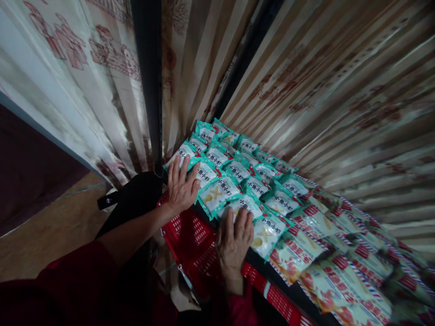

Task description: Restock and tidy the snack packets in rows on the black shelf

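Note:
Rows of teal-and-white snack packets (238,170) lie flat on a dark shelf (292,290). My left hand (181,185) rests flat with fingers spread on the packets at the shelf's near left corner. My right hand (234,240) lies flat, fingers stretched out, on a teal packet (268,231) at the shelf's front edge. Neither hand grips anything. To the right lie several red-and-white striped snack packets (326,258), stacked loosely.
A red plastic basket (190,235) sits below the shelf's front edge, under my arms. A dark upright post (149,77) rises at the shelf's left corner. Patterned curtains (326,90) hang behind and beside the shelf. A wooden floor (50,231) shows at the left.

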A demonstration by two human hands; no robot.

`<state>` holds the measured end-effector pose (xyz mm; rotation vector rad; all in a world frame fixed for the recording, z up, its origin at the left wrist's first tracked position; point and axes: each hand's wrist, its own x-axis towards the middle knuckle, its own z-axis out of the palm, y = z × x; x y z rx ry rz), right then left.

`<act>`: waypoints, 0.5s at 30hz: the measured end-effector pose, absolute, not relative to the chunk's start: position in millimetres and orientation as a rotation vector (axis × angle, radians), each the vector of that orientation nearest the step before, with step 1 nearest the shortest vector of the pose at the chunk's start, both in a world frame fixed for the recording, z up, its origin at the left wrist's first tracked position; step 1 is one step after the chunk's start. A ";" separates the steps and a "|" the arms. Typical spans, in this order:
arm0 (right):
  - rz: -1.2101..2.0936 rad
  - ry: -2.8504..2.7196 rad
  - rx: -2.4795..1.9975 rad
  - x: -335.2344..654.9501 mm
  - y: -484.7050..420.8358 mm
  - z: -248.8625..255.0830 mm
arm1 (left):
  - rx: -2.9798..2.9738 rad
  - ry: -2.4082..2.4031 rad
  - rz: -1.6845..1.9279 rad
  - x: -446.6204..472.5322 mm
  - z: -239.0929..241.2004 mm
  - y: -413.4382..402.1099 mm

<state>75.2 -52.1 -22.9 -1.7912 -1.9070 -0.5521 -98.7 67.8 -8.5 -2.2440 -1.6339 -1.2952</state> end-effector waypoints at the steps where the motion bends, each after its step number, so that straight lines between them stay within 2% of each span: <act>1: -0.559 -1.903 -1.786 74.2 -52.5 -22.2 | -2.246 -1.628 -1.306 -99.3 -8.0 67.3; 15: -0.595 -1.875 -1.889 73.0 -53.6 -28.4 | -2.307 -1.632 -1.260 -101.8 -5.1 63.3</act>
